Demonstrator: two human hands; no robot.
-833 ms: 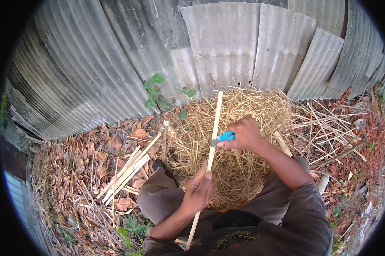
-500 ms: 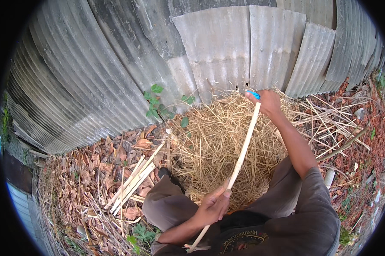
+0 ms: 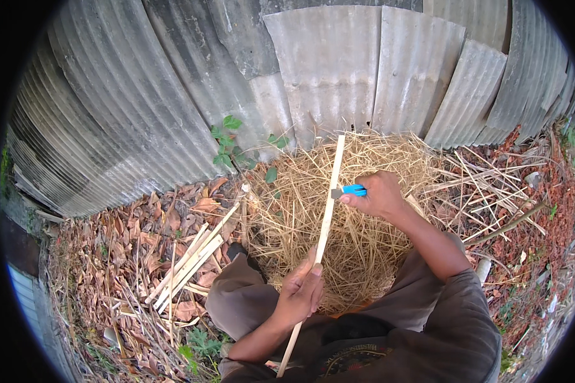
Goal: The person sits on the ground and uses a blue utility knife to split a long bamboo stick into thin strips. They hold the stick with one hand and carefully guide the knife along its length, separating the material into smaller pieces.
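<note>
A long pale wooden strip (image 3: 329,214) slants up from my lap over a heap of straw-like shavings (image 3: 287,210). My left hand (image 3: 298,292) is closed around its lower half, the thumb lying along it. My right hand (image 3: 378,195) grips a small blue-handled knife (image 3: 354,189). The knife's short dark blade rests against the upper part of the strip, which reaches some way past it. Most of the handle is hidden by my right hand's fingers.
A corrugated metal fence (image 3: 329,70) stands behind the heap. Several cut strips (image 3: 188,268) lie on dry leaves (image 3: 128,249) at the left. Thin sticks (image 3: 485,188) are scattered at the right. A green plant (image 3: 227,143) grows by the fence.
My right hand has come down and toward me with the knife, from beyond the strip's far end to its upper part. The strip has shifted left and stands more upright.
</note>
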